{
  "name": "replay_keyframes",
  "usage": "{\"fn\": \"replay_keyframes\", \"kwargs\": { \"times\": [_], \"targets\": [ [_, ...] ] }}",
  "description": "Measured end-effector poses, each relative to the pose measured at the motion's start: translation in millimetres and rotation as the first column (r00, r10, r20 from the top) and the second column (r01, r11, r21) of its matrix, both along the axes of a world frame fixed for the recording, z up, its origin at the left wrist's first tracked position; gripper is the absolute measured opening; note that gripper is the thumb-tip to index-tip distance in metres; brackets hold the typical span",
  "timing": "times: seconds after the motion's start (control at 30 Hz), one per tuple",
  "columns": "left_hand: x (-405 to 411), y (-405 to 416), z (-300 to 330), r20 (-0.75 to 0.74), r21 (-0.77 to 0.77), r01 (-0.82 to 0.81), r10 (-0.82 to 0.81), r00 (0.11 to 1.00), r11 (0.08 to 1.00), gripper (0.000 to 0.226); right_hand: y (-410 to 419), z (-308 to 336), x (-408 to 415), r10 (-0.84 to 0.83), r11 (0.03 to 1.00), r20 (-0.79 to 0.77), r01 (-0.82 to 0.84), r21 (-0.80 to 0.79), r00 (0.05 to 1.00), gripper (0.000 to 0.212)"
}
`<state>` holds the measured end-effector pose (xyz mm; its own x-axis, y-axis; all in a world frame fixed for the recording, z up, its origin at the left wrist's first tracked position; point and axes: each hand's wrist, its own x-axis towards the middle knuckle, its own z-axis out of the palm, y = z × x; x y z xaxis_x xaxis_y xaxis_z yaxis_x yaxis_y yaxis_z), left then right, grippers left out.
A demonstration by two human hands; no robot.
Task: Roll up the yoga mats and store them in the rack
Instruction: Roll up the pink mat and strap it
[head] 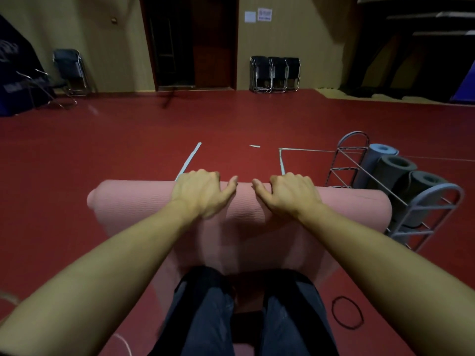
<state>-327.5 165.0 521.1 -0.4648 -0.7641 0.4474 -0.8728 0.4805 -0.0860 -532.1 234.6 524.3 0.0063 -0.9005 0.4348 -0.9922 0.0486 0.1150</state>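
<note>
Pink mat (154, 201) half rolled across frame centre on the red floor; blue and two grey rolls leaning in grey rack (421, 217), right.

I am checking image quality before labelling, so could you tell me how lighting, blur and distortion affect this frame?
Head view: dim room, dark far corners; wide-angle bending curves the floor lines and rack; left hand and right hand on the pink yoga mat look fairly sharp; the mat's flat part near the knees is smeared.

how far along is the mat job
Done: three rolled mats already stand in the rack. In hand: the left hand and right hand grip the pink mat, partly rolled. Left: finish the roll and store it in the rack.
</note>
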Motion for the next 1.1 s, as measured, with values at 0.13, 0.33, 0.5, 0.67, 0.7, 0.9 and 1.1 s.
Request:
{"fn": "replay_keyframes", "kwargs": {
  "times": [0.13, 0.33, 0.5, 0.67, 0.7, 0.9, 1.1],
  "targets": [
    [5.5, 25.1, -18.1, 0.035, 0.100, -0.002, -0.002, 0.999, 0.995, 0.076, 27.0, -21.5, 5.7, -0.010, 0.996, 0.048, 0.005, 0.094, 0.999, 0.077],
    [19.8, 70.2, -75.2, 0.170, 0.422, -0.074, 0.001, 0.985, 0.904, 0.081, 70.5, -83.9, 18.1, -0.045, 0.917, 0.141, -0.015, 0.399, 0.989, 0.089],
    [28.3, 102.6, -126.8, 0.279, 0.720, -0.176, -0.048, 0.959, 0.671, 0.083, 105.2, -139.4, 31.9, -0.098, 0.772, 0.218, -0.064, 0.633, 0.971, 0.089],
    [31.8, 99.8, -144.7, 0.297, 0.747, -0.175, -0.087, 0.951, 0.642, 0.085, 108.0, -151.5, 37.4, -0.129, 0.759, 0.187, -0.025, 0.651, 0.974, 0.079],
    [30.6, 97.1, -146.2, 0.302, 0.756, -0.176, -0.097, 0.948, 0.631, 0.085, 106.4, -151.8, 36.5, -0.137, 0.748, 0.191, -0.025, 0.663, 0.972, 0.078],
    [29.4, 87.6, -169.5, 0.110, 0.714, -0.009, -0.099, 0.989, 0.700, 0.059, 93.6, -167.1, 31.2, -0.195, 0.755, 0.251, -0.018, 0.655, 0.948, 0.071],
    [31.2, 113.1, -171.1, 0.048, 0.287, 0.105, -0.123, 0.991, 0.952, 0.045, 87.0, -174.0, 29.0, -0.224, 0.833, 0.314, 0.014, 0.553, 0.923, 0.065]
  ]
}}
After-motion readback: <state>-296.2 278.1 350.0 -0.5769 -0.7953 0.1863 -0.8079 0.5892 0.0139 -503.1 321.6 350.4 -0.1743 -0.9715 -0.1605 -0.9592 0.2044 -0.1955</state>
